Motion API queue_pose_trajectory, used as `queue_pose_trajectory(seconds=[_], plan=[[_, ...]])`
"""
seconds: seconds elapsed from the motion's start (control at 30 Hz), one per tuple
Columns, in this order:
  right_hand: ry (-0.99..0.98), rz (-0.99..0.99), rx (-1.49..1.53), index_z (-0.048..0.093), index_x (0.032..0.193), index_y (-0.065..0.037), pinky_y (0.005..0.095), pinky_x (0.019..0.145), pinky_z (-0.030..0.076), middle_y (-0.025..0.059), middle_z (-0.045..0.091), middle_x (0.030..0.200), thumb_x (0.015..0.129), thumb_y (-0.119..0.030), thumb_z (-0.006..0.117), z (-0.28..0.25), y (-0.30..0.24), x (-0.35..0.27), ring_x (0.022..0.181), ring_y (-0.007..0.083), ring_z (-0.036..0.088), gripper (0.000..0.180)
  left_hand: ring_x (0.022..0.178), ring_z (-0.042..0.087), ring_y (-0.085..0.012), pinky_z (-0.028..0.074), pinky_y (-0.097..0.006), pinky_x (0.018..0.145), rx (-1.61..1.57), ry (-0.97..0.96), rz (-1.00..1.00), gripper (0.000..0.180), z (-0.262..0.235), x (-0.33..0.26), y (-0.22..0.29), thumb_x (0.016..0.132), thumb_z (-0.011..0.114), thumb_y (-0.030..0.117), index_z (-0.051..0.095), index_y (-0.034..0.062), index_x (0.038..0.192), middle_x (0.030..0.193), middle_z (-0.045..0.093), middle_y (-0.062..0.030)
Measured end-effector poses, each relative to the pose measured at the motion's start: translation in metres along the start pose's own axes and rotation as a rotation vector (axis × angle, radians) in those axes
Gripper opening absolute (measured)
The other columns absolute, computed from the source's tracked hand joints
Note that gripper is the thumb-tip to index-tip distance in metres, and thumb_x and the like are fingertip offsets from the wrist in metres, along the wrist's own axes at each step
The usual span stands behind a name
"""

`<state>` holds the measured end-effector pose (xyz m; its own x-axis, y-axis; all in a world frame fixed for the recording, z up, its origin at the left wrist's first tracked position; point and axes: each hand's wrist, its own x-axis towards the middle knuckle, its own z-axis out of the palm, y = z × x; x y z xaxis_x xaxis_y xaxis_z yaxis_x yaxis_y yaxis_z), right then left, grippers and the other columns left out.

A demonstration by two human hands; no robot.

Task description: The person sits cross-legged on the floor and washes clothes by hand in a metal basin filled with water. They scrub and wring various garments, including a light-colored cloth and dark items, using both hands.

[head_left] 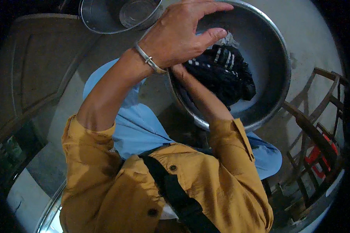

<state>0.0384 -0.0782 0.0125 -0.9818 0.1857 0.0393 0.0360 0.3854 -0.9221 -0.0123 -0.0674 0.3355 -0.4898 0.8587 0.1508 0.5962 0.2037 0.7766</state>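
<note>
A wide metal basin stands in front of me, between my knees. Inside it lies a bunched black garment with white stripes and dots, with a pale grey bit of cloth at its far end. My left hand, a silver bangle at its wrist, is raised above the basin's left side. Its thumb and a finger stretch apart with nothing seen between them. My right hand reaches across to the left, beneath the left wrist. Its fingers are hidden there, so their hold does not show.
A metal bucket stands at the far left of the basin. Further left is a brown wooden panel. On the right are a wooden frame like a chair or rack and a red object behind its bars.
</note>
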Motion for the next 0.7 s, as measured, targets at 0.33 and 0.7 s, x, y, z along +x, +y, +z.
queue_pose_trajectory(seconds=[0.33,0.7], plan=[[-0.225,0.046,-0.041,0.038,0.124,-0.008,0.0426,0.093,0.025,0.0115,0.033,0.125,0.083,-0.028,0.042,-0.035,0.030,-0.190,0.112,0.0272,0.032,0.046,0.106,0.047,-0.0293,0.041,-0.037,0.088,0.030,0.027,-0.033,0.044,-0.013,-0.004,-0.003,0.079,0.060,0.017,0.046,0.0009,0.117,0.112,0.048,-0.0174],[0.020,-0.067,-0.094,0.033,0.129,-0.008,0.0458,0.099,0.017,0.0129,0.023,0.133,0.085,-0.025,0.036,-0.013,-0.002,0.063,0.121,0.0293,0.023,0.047,0.109,0.046,-0.0280,0.037,-0.038,0.091,0.079,0.061,-0.049,0.048,-0.012,0.002,0.000,0.077,0.062,0.018,0.045,0.0004,0.119,0.114,0.049,-0.0183]])
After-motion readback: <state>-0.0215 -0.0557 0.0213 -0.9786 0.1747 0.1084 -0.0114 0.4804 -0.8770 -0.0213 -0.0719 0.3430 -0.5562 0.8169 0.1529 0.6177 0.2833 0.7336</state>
